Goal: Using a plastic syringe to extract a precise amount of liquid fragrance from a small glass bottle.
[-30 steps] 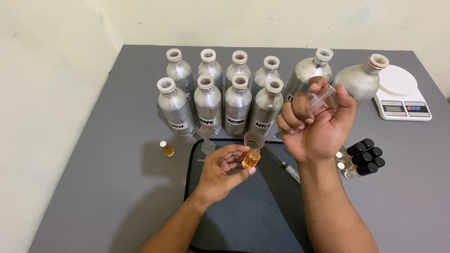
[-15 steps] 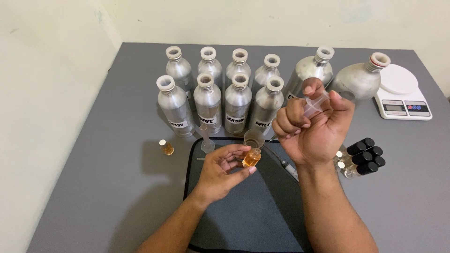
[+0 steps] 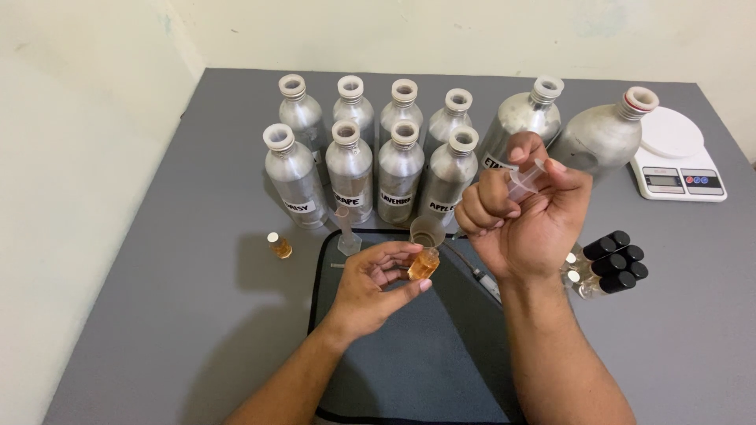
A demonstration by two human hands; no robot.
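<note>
My left hand pinches a small amber vial between thumb and fingers over the dark mat near the surface's front edge. My right hand curls its fingers around a clear syringe, raised above the vial.

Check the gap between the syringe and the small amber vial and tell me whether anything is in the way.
Nothing visible blocks it. The syringe in the right hand sits above and right of the amber vial held by the left hand, with open air between them.
</note>
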